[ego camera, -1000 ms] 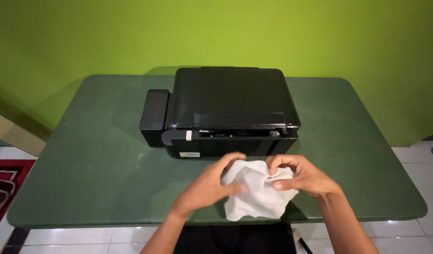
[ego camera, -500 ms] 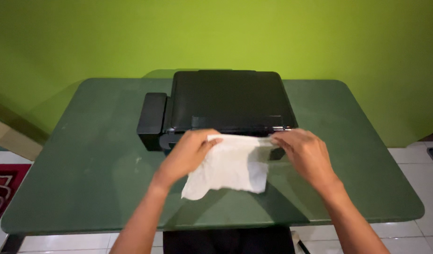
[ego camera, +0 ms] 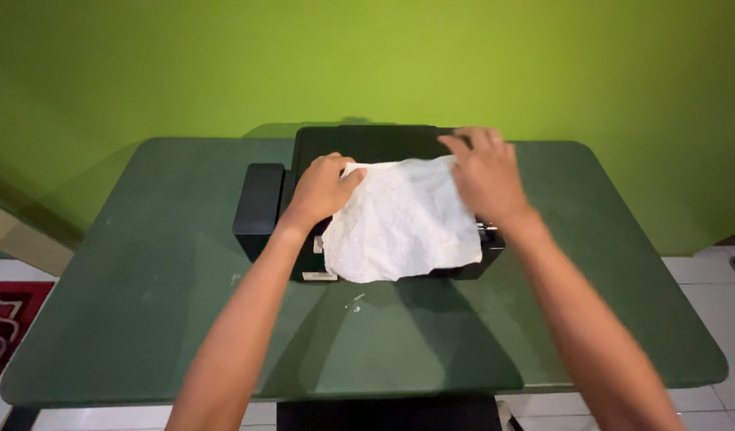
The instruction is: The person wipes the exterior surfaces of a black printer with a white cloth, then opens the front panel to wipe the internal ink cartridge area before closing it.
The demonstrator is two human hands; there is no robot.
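Note:
A black printer (ego camera: 265, 209) stands at the middle of a dark green table (ego camera: 144, 271), its small side box on the left. A crumpled white cloth (ego camera: 403, 223) lies spread over the printer's top and hangs down over its front. My left hand (ego camera: 323, 187) grips the cloth's upper left corner on the lid. My right hand (ego camera: 479, 172) rests on the cloth's upper right corner, fingers stretched toward the printer's back edge. Most of the printer's top is hidden under the cloth and my hands.
A bright green wall (ego camera: 367, 64) rises right behind the table. White floor tiles (ego camera: 702, 263) show to the right, and a red patterned rug (ego camera: 4, 327) lies at the lower left. A dark object (ego camera: 387, 415) sits under the table's front edge.
Both hands moved the cloth away from me, from the table's front edge up onto the printer, and spread it out from a bunched wad to a flat sheet.

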